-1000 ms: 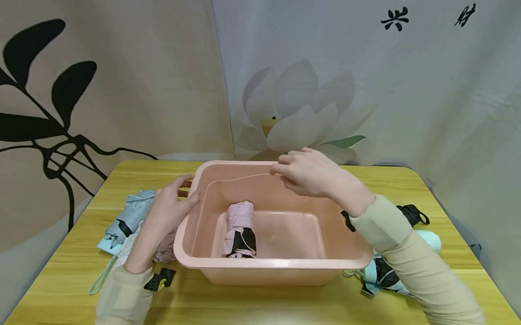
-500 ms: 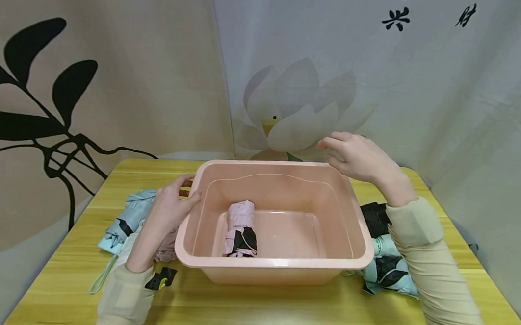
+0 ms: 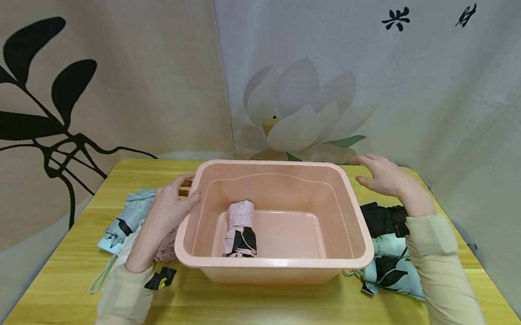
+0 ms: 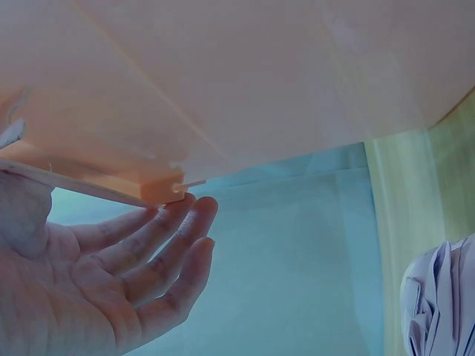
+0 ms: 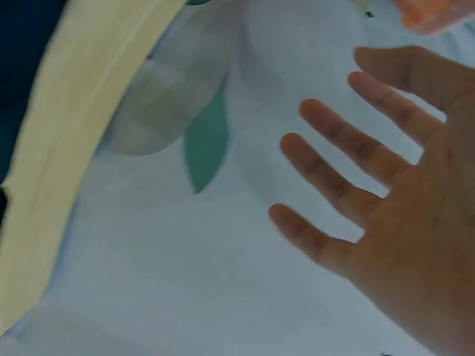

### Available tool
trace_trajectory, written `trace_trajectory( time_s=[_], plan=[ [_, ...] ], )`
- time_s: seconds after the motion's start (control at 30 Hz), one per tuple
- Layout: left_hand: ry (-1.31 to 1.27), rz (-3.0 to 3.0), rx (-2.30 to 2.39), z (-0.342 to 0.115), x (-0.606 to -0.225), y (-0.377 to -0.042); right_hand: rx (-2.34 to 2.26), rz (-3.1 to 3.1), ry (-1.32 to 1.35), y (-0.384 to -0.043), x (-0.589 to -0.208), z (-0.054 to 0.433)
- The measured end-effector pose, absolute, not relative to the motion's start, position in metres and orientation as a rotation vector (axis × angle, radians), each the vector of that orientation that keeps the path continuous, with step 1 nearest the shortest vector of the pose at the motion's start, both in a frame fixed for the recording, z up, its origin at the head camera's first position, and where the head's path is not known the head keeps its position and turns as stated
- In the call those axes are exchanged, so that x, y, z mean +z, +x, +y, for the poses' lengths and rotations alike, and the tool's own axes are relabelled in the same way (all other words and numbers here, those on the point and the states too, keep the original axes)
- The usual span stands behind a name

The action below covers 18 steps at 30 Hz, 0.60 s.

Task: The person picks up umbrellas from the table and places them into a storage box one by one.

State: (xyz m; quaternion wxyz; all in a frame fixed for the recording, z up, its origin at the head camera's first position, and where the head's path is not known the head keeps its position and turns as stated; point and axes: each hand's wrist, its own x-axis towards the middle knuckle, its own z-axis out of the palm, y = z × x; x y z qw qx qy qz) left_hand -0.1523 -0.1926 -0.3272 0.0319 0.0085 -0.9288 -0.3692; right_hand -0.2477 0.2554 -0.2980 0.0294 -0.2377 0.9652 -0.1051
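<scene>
In the head view a pink plastic basin (image 3: 273, 264) stands mid-table. One folded lilac umbrella (image 3: 241, 215) with a black patch lies inside it, towards the left. My left hand (image 3: 169, 209) holds the basin's left rim, thumb over the top and fingers outside; the left wrist view shows those fingers (image 4: 178, 289) beneath the rim. Past the far right corner of the basin, my right hand (image 3: 385, 178) is in the air and holds nothing. Its fingers (image 5: 345, 144) are spread in the right wrist view.
Left of the basin lie a light blue folded umbrella (image 3: 136, 212) and a mauve one (image 3: 167, 248), partly hidden by my arm. On the right are a black umbrella (image 3: 381, 219) and a teal one (image 3: 392, 272). A printed curtain (image 3: 304, 96) hangs behind the table.
My right hand has moved from above the basin rightwards, past its far right corner, and then lower. The left hand, basin and lilac umbrella have stayed in place.
</scene>
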Motion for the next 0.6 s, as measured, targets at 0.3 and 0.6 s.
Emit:
trace_trajectory(
  time_s=[0.3, 0.6],
  plan=[
    [0.029, -2.859, -1.129, -0.193, -0.327, -0.152, -0.254, 2.845, -0.631, -0.246, -0.333, 0.280],
    [0.032, -2.859, -1.126, -0.192, -0.328, -0.153, -0.275, 2.649, -0.521, -0.243, -0.366, 0.296]
  ],
)
